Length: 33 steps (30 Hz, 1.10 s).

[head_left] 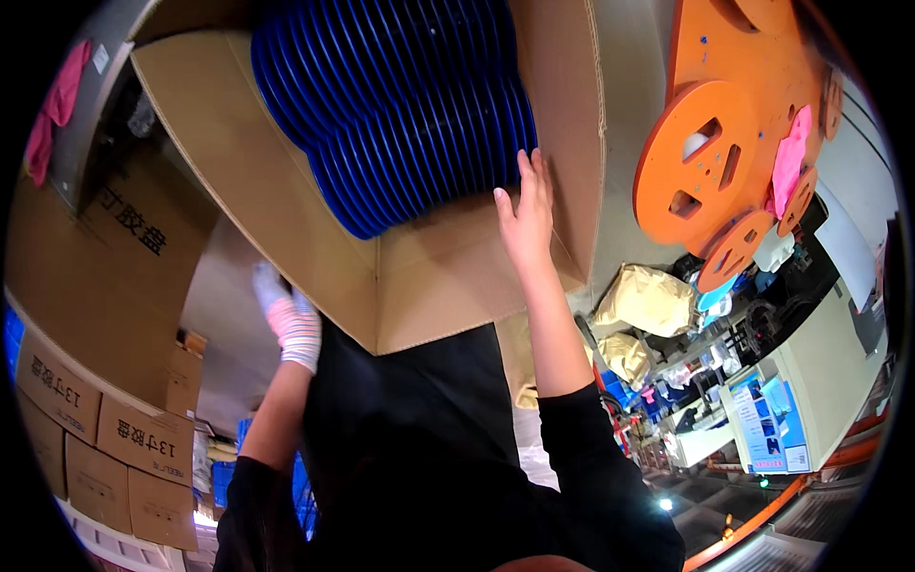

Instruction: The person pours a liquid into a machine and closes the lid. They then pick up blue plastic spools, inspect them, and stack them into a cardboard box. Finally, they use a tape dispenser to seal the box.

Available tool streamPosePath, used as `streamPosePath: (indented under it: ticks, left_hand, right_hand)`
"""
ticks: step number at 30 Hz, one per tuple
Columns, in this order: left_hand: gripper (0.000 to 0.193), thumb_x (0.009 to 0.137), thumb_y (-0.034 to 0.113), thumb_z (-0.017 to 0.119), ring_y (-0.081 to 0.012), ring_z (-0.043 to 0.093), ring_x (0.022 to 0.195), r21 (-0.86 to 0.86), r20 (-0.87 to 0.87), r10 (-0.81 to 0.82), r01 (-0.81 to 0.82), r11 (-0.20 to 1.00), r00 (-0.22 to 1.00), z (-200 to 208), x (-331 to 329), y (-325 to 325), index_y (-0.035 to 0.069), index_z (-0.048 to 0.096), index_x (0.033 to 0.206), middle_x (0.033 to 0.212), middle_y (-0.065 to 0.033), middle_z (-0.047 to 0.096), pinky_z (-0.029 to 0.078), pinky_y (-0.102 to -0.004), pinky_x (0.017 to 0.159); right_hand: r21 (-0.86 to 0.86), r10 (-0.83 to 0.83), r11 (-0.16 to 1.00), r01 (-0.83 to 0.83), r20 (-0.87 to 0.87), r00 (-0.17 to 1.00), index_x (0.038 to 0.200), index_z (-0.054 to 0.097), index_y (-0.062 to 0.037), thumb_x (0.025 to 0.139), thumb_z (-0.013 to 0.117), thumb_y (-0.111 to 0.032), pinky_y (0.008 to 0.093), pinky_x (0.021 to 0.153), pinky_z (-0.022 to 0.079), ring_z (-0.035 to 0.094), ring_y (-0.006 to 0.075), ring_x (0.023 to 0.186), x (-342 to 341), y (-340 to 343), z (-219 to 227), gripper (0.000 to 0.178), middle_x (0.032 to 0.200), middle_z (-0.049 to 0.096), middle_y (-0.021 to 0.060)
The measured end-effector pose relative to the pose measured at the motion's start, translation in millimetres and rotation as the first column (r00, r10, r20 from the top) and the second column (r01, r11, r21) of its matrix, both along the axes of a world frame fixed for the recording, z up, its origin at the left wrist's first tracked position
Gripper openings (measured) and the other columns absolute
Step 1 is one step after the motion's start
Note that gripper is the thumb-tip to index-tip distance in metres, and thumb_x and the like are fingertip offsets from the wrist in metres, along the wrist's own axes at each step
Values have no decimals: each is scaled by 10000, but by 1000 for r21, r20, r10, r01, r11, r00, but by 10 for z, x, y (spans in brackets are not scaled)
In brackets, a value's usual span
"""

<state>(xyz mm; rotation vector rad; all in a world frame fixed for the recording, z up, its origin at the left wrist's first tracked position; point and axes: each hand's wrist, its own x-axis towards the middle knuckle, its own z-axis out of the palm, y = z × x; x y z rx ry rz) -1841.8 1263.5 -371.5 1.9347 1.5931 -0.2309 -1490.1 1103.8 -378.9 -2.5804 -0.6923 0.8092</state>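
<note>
An open cardboard box point(438, 286) stands in front of me, holding rows of blue plastic discs, likely reels point(419, 172), packed on edge side by side. My right hand point(526, 208), bare, reaches into the box with fingers stretched out, its fingertips at the rightmost disc of the near row. Outside the box's left flap is my left hand point(290, 322), in a white glove with coloured stripes. Its fingers are somewhat blurred but look extended, with the thumb by the cardboard edge. I cannot tell whether it presses on the box.
A second large open carton point(105, 286) is at the left, above stacked closed cartons point(143, 439). On the right stands an orange machine panel with round discs point(691, 157) and a pink cloth point(791, 162). Yellowish bags point(648, 300) and a pale cabinet point(810, 381) lie beyond.
</note>
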Motion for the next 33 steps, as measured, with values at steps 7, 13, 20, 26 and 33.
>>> streamPosePath:
  ticks: [7,13,20,26,33]
  left_hand:
    - [574,889,489,451,-277,306,1395,-497,-379,-762,579,646,525,81,380,166,207,481,1389,1464,-52,448,201,-524,1131]
    - [535,899,470,448,-255,357,1367,-450,-362,-743,592,668,563,-104,307,257,195,511,1354,1433,-56,485,215,-511,1129]
    - [505,905,450,444,-249,382,1343,-484,-393,-738,559,673,548,-33,394,431,186,541,1324,1397,-53,517,227,-488,1128]
    - [468,905,426,450,-243,405,1323,-438,-407,-741,597,672,535,-78,313,405,183,574,1285,1362,-55,548,260,-477,1099]
    - [469,895,442,465,-242,410,1323,-544,-391,-721,489,682,571,-59,427,438,183,591,1266,1353,-51,557,264,-464,1102]
  right_hand:
    - [35,-177,983,178,-52,983,1417,389,-103,903,602,-123,386,891,514,618,289,1067,180,366,-344,556,1475,382,145]
    - [-253,-159,950,183,112,981,1424,299,-150,944,554,-299,488,888,496,590,385,1082,363,389,-643,564,1392,463,159]
    - [-388,-45,918,80,98,994,1322,393,-182,973,481,-371,522,776,517,634,409,922,428,370,-724,407,1231,538,158]
    - [-529,53,849,11,106,993,1049,543,-104,966,472,-213,466,729,541,644,356,887,477,411,-834,155,1163,547,126]
    - [-336,286,927,-165,349,893,979,520,-79,887,538,-96,459,760,541,555,348,1054,433,285,-960,95,1288,485,101]
